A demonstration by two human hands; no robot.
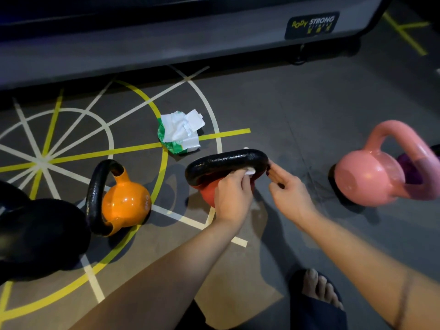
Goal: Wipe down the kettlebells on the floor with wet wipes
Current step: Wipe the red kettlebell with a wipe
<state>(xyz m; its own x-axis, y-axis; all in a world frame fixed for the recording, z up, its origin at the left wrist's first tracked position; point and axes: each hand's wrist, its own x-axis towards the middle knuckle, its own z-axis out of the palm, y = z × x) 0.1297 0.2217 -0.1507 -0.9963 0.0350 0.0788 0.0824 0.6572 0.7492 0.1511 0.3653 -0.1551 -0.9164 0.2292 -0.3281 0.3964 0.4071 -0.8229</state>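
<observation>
The left hand [232, 196], knuckles up, pinches a wet wipe [250, 172] against the black handle of the red kettlebell [226, 161] on the floor [273, 103]. The right hand [288, 186], fingers loosely extended, touches the handle's right end. The wipes pack [181, 132] lies just beyond.

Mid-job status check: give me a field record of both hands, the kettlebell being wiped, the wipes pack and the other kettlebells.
being wiped: red kettlebell, at its black handle
left hand: holds wet wipe against the handle
right hand: fingers relaxed at the handle's right end, contact unclear
wipes pack: open, on the floor beyond
others: orange kettlebell and black kettlebell to the left; pink kettlebell to the right
</observation>
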